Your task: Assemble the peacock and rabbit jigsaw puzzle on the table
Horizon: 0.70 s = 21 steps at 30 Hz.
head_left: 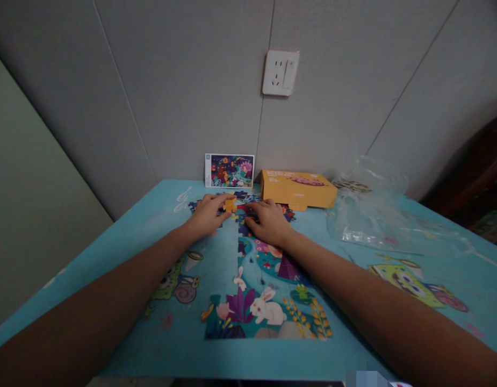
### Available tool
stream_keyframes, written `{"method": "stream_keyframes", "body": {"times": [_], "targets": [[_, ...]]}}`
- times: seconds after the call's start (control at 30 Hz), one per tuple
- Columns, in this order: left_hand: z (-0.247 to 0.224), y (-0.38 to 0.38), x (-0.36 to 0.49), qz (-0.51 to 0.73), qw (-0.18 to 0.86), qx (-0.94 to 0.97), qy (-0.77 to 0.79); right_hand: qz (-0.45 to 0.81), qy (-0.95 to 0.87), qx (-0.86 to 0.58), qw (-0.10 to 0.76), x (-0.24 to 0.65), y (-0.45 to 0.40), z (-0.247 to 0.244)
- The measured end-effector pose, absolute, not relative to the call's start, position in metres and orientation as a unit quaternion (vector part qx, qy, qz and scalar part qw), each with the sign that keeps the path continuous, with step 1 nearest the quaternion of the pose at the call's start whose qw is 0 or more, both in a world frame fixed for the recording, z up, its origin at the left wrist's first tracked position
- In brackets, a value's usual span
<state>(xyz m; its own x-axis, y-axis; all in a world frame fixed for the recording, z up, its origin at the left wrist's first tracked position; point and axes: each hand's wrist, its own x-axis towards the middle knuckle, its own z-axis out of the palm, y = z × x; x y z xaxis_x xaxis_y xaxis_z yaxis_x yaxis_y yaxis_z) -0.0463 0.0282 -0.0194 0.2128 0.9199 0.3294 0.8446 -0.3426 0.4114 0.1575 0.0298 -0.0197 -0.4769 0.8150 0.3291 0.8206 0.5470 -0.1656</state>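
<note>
Between the thumb and fingers of my left hand [210, 214] is a yellow-orange puzzle piece [230, 205], held over the far part of the table. My right hand [270, 221] rests just to the right, fingers bent over loose puzzle pieces [240, 195]; whether it grips one is hidden. Several dark and red pieces lie around and under both hands. Toward me stretches a partly joined puzzle [248, 285] with a white rabbit, purple leaves and a teal ground. Its upper right part is partly covered by my right hand and forearm.
A picture card [232, 171] leans upright against the wall. Beside it lies a yellow box [299, 189], with a crumpled clear plastic bag [369, 215] at its right. The blue table cover [151, 215] carries printed cartoon figures. A socket [280, 73] is on the wall.
</note>
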Motion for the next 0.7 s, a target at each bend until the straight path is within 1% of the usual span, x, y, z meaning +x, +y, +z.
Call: {"method": "stream_keyframes", "body": {"times": [0.23,0.5,0.6,0.7], "targets": [[-0.020,0.029,-0.048,0.236,0.054,0.786,0.570,0.034,-0.848,-0.481,0.218,0.158,0.037,-0.026],[-0.022,0.023,-0.044,0.174,0.003,0.843,0.510,0.043,-0.851,-0.479,0.213,0.157,0.035,-0.024],[-0.018,0.020,-0.043,0.189,-0.026,0.844,0.500,0.038,-0.852,-0.480,0.206,0.157,0.033,-0.022],[-0.012,0.019,-0.048,0.237,-0.101,0.802,0.538,0.027,-0.857,-0.480,0.187,0.156,0.032,-0.022]]}}
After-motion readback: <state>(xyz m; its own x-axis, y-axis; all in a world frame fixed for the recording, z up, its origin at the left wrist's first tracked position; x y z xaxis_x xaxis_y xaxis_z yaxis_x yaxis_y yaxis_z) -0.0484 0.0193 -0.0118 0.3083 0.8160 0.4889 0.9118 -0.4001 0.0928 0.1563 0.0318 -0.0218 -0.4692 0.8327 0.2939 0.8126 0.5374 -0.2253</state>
